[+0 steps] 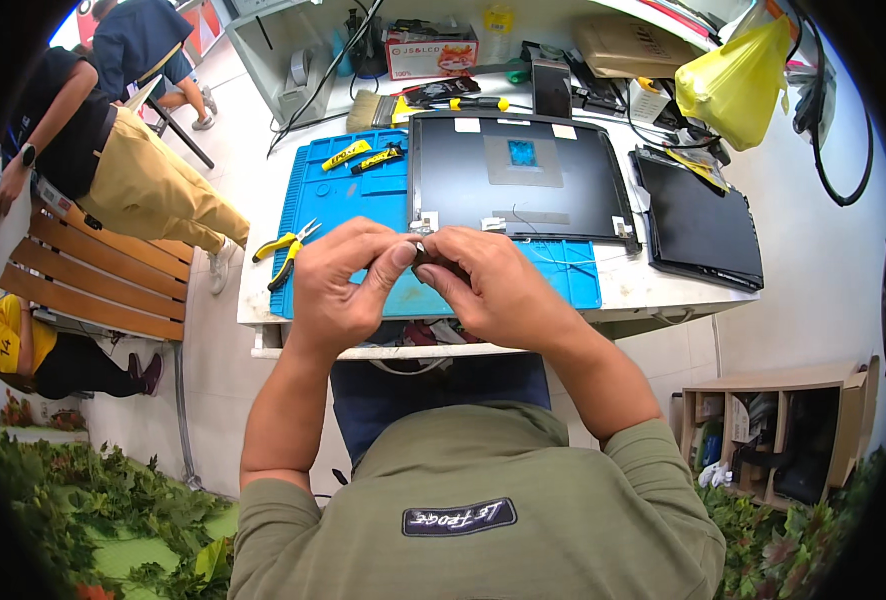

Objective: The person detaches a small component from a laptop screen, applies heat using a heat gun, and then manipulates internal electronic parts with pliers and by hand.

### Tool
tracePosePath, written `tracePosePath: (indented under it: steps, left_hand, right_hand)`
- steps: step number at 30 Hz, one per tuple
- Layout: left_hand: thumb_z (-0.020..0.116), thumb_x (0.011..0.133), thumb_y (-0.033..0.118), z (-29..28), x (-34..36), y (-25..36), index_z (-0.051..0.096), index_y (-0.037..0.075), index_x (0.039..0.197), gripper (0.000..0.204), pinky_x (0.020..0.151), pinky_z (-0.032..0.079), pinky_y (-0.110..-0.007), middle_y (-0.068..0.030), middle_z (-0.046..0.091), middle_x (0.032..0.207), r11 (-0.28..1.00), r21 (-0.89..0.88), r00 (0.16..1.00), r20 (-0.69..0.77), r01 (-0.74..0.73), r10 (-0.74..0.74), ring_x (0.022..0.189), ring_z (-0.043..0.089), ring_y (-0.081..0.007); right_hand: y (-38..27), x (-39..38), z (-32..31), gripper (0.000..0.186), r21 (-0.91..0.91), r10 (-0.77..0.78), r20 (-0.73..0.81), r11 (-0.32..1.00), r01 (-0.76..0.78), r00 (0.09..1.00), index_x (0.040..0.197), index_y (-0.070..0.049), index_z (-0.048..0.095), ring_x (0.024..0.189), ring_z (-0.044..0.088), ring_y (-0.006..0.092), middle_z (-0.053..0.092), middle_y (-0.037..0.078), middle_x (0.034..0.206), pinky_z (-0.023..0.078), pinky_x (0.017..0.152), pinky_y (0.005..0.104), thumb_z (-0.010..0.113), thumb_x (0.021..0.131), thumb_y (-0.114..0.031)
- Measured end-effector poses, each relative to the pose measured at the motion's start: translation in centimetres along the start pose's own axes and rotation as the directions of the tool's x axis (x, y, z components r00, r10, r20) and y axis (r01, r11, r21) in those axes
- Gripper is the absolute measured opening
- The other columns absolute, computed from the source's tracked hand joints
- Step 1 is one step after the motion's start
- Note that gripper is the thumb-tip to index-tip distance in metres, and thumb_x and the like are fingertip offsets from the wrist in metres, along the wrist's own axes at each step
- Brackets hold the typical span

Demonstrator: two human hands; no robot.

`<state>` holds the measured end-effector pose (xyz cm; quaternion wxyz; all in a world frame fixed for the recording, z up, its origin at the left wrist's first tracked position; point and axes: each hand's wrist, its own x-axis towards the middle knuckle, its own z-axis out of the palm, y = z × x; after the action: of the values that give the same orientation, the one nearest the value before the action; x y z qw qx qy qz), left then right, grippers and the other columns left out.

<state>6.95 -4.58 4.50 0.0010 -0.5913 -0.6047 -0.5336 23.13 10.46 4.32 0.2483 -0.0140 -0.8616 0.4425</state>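
Pinching small dark piece between left hand and right hand, toward blue mat's front edge; cannot tell long axis.

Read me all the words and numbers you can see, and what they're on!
I won't copy wording out, but print shows here:
Red-and-white box: large letters.
Yellow tube: dark letters.
Black tube: yellow letters.
Dark patch on the green shirt: pale letters, upside down.
Yellow shirt, left: a number.
Brown package: too small to read.
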Motion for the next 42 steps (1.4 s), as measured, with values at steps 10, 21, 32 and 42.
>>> tracePosePath:
  steps: [10,21,32,42]
  left_hand:
    - [0.078,0.109,0.027,1.1,-1.4,-2.7,0.082,-0.003,0.093,0.034,0.056,0.046,-0.026,-0.0025,0.07,0.075,0.687,-0.436,0.804,0.174,0.581,-0.569,0.062,0.058,-0.0079]
    - [0.071,0.113,0.026,0.5,-2.2,-1.6,0.081,-0.001,0.101,0.031,0.058,0.031,-0.025,0.0041,0.058,0.073,0.666,-0.452,0.805,0.354,0.593,-0.476,0.064,0.043,-0.005]
    - [0.075,0.107,0.009,1.6,-3.9,0.6,0.081,-0.005,0.107,0.015,0.063,0.048,-0.035,-0.012,0.071,0.082,0.919,-0.13,0.922,0.169,0.372,-0.349,0.069,0.064,-0.0177]
    - [0.074,0.104,0.005,3.2,-5.0,0.6,0.079,-0.002,0.111,0.011,0.062,0.052,-0.039,-0.0142,0.069,0.086,0.974,0.06,0.974,0.058,0.218,-0.221,0.067,0.067,-0.0278]
  right_hand:
    - [3.3,-0.4,-0.1,0.026,0.282,0.331,0.276,0.87,-0.405,0.903,0.11,0.002,0.074,0.078,0.065,0.0199,0.074,0.013,0.094,0.055,0.075,0.0402,0.076,0.109,-0.024]
    - [3.2,-2.1,-0.9,0.016,0.211,-0.15,0.04,0.968,0.139,0.988,0.107,-0.005,0.083,0.09,0.075,0.0233,0.078,0.009,0.102,0.061,0.08,0.0364,0.088,0.092,-0.003]
    - [4.7,-3.3,0.4,0.017,0.243,-0.133,0.016,0.962,0.125,0.991,0.103,-0.004,0.084,0.079,0.069,0.0213,0.073,0.007,0.089,0.056,0.071,0.0347,0.09,0.088,0.0]
    - [4.5,-2.9,1.0,0.015,0.203,-0.11,-0.043,0.972,0.116,0.993,0.101,-0.004,0.084,0.079,0.069,0.0193,0.073,0.005,0.087,0.055,0.069,0.0335,0.09,0.088,0.0]
